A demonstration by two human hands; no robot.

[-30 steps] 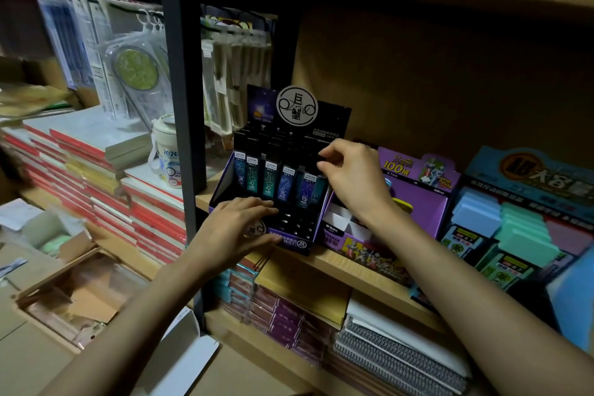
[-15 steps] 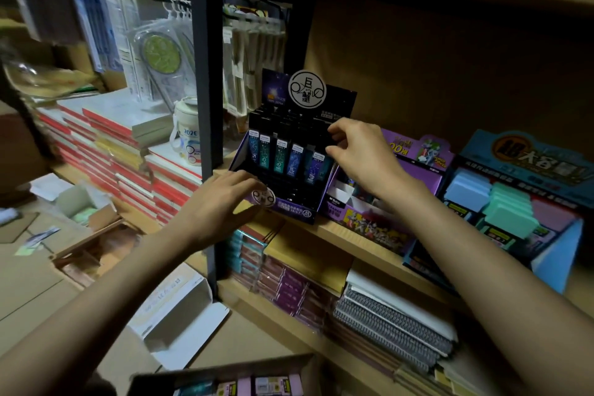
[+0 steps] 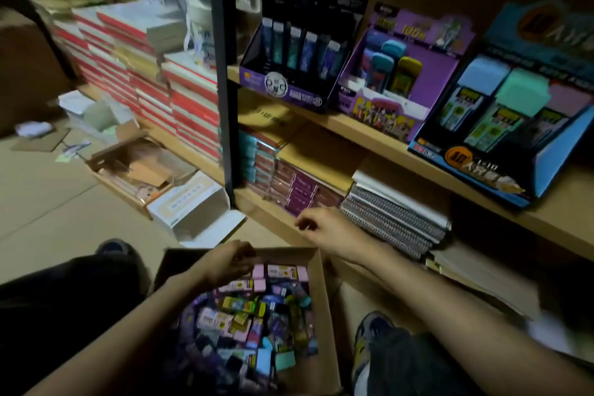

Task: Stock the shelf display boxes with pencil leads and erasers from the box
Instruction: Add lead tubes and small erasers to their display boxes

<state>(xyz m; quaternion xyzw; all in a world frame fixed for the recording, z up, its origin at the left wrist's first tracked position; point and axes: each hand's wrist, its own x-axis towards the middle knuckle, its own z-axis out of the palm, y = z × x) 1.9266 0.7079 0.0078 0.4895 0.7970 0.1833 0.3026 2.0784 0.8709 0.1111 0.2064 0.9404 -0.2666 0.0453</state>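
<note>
Three shelf display boxes, two hands near one cardboard box

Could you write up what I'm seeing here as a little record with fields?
Setting: dim, stationery all around
Left hand: over the cardboard box's contents, grip unclear
Right hand: near the box's far corner, loosely curled, seemingly empty
Cardboard box: open, full of mixed small packs
Shelf: pencil lead display, purple eraser display, blue eraser display, side by side

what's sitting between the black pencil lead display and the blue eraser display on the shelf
A purple display box stands between the pencil lead display and the blue eraser display, close beside both. The head view shows it.
</note>
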